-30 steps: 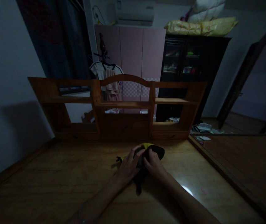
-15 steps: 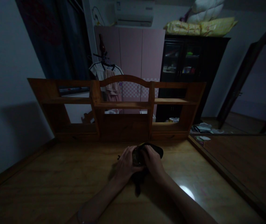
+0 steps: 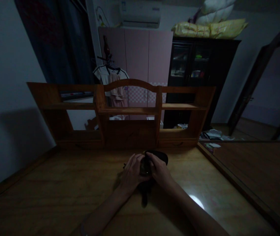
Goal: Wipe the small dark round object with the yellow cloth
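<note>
So, pretty dim room, and I'm placing everything by the wooden shelf at the back of the tabletop. Going left to right: a dark curtain hangs behind the shelf's left end, then a white shirt on a hanger, seen over the shelf's left-middle part. The left hand is in front of the shelf's middle, fingers and thumb wrapped around the left side of a dark bundle, so yeah, it's gripping that. The bundle sits on the tabletop just in front of the shelf, between both hands, with a narrow bit sticking out away from the shelf. Behind the shelf's middle there's a pink wardrobe. The right hand, also in front of the shelf, has bent fingers on the bundle; fingertips are lost in the dark, can't tell if they're gripping. Black cabinet behind the shelf's right end.
</note>
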Demonstrator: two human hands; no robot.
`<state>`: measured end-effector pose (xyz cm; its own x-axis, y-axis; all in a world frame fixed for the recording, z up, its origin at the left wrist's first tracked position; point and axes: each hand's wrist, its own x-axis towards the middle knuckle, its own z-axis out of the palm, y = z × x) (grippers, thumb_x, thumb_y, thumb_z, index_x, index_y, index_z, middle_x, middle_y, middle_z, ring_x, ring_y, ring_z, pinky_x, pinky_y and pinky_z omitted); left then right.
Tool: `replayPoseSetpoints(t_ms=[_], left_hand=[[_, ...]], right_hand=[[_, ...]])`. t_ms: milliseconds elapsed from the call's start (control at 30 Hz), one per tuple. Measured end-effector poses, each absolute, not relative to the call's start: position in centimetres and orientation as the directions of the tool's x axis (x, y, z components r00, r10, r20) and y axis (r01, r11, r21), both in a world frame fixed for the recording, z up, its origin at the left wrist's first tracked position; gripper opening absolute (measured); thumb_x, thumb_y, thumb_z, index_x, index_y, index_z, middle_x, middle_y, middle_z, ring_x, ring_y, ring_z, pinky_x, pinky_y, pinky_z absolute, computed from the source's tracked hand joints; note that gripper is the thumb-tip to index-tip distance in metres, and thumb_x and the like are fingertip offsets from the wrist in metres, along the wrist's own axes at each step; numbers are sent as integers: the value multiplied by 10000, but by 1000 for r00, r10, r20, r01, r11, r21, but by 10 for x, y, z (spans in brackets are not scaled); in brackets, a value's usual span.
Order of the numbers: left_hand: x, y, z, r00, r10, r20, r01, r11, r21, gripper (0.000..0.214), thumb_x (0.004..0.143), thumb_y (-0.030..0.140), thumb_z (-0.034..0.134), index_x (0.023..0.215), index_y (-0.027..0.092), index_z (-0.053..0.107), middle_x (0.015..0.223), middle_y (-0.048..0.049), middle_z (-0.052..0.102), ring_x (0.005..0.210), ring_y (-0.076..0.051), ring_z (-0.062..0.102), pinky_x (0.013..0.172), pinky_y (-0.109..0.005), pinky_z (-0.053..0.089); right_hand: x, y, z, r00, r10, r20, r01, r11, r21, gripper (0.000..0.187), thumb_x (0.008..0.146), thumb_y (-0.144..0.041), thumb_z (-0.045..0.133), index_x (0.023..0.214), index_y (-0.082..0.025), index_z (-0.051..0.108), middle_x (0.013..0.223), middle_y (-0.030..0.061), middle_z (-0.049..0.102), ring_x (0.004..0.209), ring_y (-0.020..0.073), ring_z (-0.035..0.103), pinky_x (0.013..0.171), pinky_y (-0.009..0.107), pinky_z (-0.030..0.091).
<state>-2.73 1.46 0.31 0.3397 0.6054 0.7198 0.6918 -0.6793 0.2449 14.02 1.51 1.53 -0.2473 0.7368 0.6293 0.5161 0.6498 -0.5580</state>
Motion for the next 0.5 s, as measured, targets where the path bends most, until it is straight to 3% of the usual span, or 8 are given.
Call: replayPoseSetpoints(t_ms=[200,400,500], left_hand=[[-27,17,4,385,565,730,668,-716,202,773,654,318,760,1296,209,343,1264,-105,491,1229,-291,437,1062,-519,347],[-28,15,7,387,570,725,657,-722,216,768,652,335,766,1284,212,347,1259,-92,496,1219,-274,447,1091,-515,305],[-28,15,8,367,575,732,666,-711,225,787,646,374,769,1283,205,338,1256,-95,504,1223,-283,440,1084,-521,306]], right_hand=[[139,16,16,-243,729,640,461,667,-585,487,821,-61,393,1273,-224,473,1201,63,596,1129,178,545,966,321,424],[137,13,19,-169,796,582,458,586,-668,401,834,-137,475,1228,-203,500,1012,57,669,896,183,642,783,264,487],[135,10,21,-119,807,579,464,561,-686,327,877,-200,466,1199,-208,526,994,57,678,912,194,642,787,272,485]])
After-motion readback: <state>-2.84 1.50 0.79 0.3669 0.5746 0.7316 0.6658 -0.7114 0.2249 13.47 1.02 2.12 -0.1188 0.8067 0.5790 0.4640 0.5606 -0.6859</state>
